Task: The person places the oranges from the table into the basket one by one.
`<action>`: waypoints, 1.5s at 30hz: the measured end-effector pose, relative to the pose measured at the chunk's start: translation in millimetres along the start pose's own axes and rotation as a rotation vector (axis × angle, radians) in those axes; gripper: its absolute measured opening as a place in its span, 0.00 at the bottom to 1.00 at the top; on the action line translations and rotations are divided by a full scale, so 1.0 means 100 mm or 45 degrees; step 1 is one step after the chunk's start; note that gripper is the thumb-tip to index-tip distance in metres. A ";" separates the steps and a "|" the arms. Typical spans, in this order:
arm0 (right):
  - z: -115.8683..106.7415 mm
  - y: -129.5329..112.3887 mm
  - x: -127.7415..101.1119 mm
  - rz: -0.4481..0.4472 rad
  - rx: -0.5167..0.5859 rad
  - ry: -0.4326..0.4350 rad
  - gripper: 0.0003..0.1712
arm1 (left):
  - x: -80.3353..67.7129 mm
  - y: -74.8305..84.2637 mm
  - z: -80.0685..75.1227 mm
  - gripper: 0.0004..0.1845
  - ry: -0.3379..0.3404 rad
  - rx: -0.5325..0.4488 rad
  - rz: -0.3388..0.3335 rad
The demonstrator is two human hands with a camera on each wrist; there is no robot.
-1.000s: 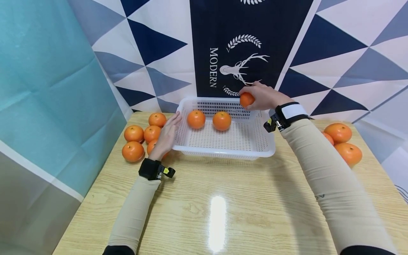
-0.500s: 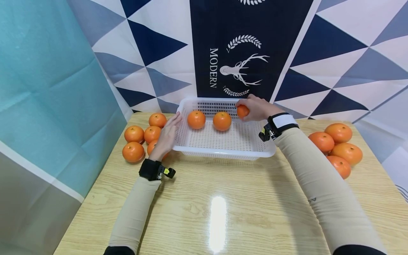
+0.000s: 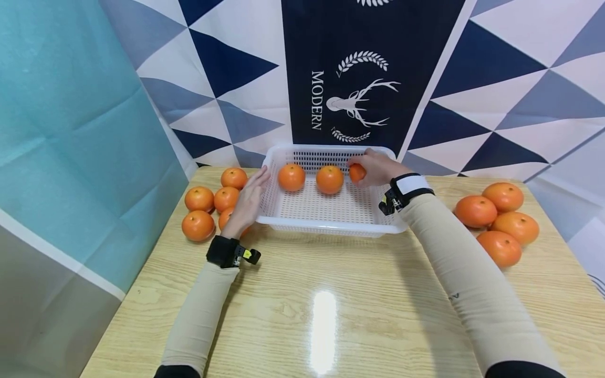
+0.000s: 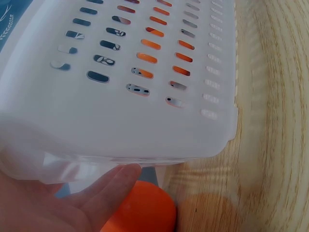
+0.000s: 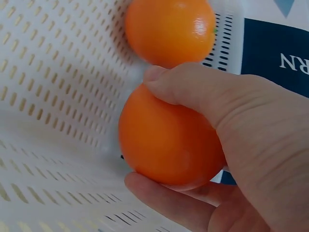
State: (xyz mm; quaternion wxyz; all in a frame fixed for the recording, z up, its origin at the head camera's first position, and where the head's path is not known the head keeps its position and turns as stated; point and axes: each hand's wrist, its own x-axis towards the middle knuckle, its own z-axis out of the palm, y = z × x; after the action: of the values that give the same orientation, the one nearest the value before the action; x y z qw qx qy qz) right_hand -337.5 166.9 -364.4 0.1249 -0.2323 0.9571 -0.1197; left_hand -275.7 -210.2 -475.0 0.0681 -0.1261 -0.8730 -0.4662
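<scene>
Wood counter (image 3: 331, 294), center frame: right hand (image 3: 375, 169) grips orange (image 3: 357, 172) low in basket (image 3: 331, 227); left hand (image 3: 248, 202) flat, steadying. Release gently beside the 2 oranges (image 3: 309, 178).

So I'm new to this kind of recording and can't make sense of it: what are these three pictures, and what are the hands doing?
A person wears three cameras: one on the head, one on each wrist. The head view looks down on a light wooden table bearing a white slotted plastic basket. The right hand grips a small orange fruit inside the basket, beside two other oranges; the right wrist view shows this close up. The left hand rests flat against the basket's side, seen close in the left wrist view. More oranges lie in a left group and a right group.
</scene>
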 end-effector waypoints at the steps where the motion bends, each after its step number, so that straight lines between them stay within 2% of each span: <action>1: 0.01 0.00 0.00 0.003 0.003 -0.004 0.37 | 0.00 0.00 0.00 0.37 0.001 0.002 0.001; 11: 0.09 0.03 0.01 0.035 0.043 -0.030 0.35 | 0.01 0.00 0.01 0.39 0.013 -0.009 0.002; 17: 0.17 0.05 0.04 0.031 0.013 -0.042 0.32 | 0.02 -0.03 0.02 0.38 0.011 -0.020 0.013; 28: 0.22 0.03 0.05 0.074 0.041 -0.097 0.38 | 0.06 -0.08 0.04 0.36 0.018 -0.003 0.052; 45: 0.24 -0.01 0.09 0.116 0.011 -0.134 0.41 | 0.04 -0.06 0.02 0.38 0.019 -0.005 0.011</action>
State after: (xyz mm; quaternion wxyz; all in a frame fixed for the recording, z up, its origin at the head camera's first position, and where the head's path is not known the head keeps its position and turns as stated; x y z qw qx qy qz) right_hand -337.4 157.6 -388.0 0.1812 -0.1939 0.9584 -0.1055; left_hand -281.2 -211.4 -479.5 0.0763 -0.1263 -0.8711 -0.4685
